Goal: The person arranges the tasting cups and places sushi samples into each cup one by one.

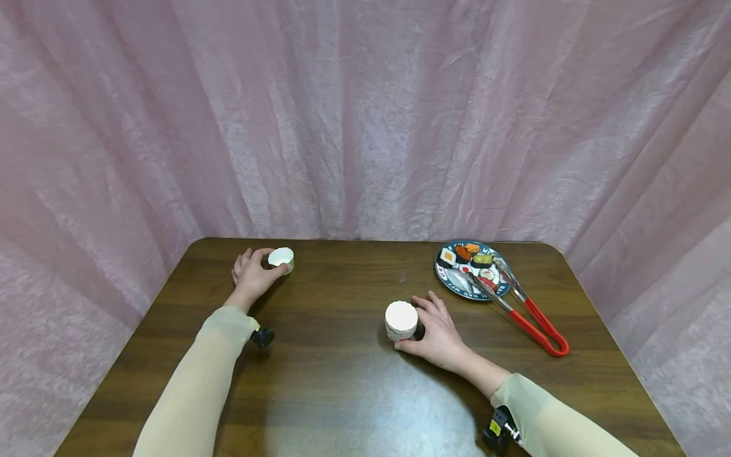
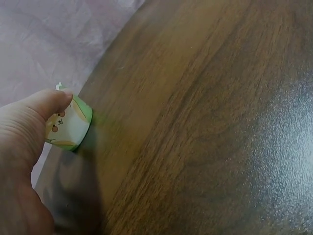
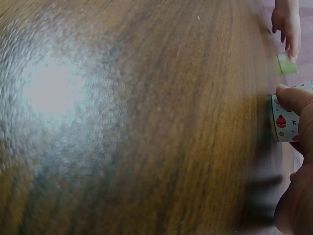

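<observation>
Near the table's back left, my left hand [image 1: 251,274] grips a small green paper baking cup [image 1: 281,257] with a white inside. The left wrist view shows the thumb pressed to its rim and a cartoon animal face on the cup's side [image 2: 74,126]. Right of the table's middle, my right hand [image 1: 438,336] holds a white paper baking cup [image 1: 401,317] between thumb and fingers. Small red pictures show on that cup's wall [image 3: 280,121] in the right wrist view. Both cups stand upright, on or just above the table; the gap, if any, cannot be made out.
A blue-rimmed plate [image 1: 451,284] with several sushi pieces [image 1: 481,260] lies at the back right. Metal tongs with red handles [image 1: 537,327] rest across its right side. Behind the brown wooden table [image 1: 342,279] hangs a pink curtain [image 1: 365,127].
</observation>
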